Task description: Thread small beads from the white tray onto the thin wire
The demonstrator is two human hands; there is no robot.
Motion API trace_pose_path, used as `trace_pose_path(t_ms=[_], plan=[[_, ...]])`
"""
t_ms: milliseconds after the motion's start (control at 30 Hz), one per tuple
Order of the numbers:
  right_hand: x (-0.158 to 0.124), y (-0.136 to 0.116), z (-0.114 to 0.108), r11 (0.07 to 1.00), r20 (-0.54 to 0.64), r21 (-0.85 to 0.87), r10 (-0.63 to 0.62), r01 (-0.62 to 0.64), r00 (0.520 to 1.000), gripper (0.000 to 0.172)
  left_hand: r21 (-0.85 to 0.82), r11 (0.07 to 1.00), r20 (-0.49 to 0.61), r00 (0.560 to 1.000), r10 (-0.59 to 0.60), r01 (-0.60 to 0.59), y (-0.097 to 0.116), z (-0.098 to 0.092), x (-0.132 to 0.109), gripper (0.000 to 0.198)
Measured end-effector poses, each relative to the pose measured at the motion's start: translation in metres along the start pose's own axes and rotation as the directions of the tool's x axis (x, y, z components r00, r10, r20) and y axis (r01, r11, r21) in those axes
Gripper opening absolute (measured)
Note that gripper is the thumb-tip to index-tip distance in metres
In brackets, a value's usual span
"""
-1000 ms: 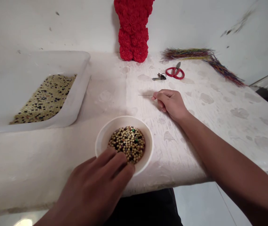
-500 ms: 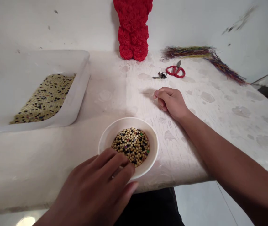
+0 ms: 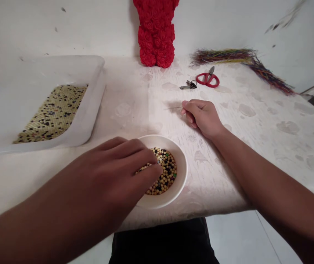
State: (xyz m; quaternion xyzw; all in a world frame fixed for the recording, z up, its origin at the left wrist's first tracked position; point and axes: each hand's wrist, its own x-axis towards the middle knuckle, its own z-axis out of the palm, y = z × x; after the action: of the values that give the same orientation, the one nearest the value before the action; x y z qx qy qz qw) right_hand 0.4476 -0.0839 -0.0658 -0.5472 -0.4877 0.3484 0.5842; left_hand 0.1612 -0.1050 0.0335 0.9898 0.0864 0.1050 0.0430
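Observation:
My left hand reaches over the rim of a white bowl. Its fingers bend down together at the small round beads, which are mostly cream and black with a few green ones. The fingertips are partly hidden, so what they hold, if anything, does not show. Farther right, my right hand rests on the table with thumb and forefinger pinched. From that pinch a thin needle or wire sticks out to the left, roughly level with the tabletop.
A translucent tub at left holds a beaded mat. Red-handled scissors and keys lie beyond my right hand. Behind are bundles of coloured strands and a red rose-covered figure. The table's front edge is near my lap.
My left hand has moved up and forward, from the near rim to over the beads. My right hand keeps its pinch in nearly the same place. The view has shifted slightly.

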Motion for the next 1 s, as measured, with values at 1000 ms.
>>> trace_pose_path(t_ms=[1000], plan=[[-0.002,-0.004,0.004,0.983,-0.003,-0.176,-0.054,0.053,0.999,0.021,-0.141,0.988,0.252,0.963,0.099,-0.065,-0.030,0.015,0.045,0.017]])
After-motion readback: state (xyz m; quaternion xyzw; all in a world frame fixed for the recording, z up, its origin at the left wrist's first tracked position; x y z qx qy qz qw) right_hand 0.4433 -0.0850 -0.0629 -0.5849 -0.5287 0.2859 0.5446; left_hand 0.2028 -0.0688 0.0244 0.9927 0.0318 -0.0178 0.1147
